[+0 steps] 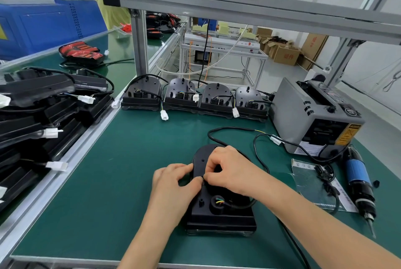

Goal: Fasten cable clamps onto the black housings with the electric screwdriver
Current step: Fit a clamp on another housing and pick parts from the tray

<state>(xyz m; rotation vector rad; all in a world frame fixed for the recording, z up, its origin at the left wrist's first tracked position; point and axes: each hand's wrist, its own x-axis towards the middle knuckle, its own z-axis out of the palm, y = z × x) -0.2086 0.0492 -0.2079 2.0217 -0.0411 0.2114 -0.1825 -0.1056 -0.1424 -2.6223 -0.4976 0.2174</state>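
Note:
A black housing [219, 212] lies on the green mat in front of me, and its black cable [258, 151] loops away to the right. My left hand [173, 184] holds the housing's left edge, with thumb and fingers curled against it. My right hand [227, 168] sits on top of the housing, its fingertips pinching something small and black that the fingers hide. The electric screwdriver [358, 182], blue-banded with its bit pointing toward me, lies at the right on the mat, apart from both hands.
Several black housings [195, 97] with white connectors stand in a row at the back. More housings [43, 116] are piled on the left bench. A grey tape dispenser [314, 114] sits at the right, and a clear bag with small black parts [321, 182] lies beside the screwdriver.

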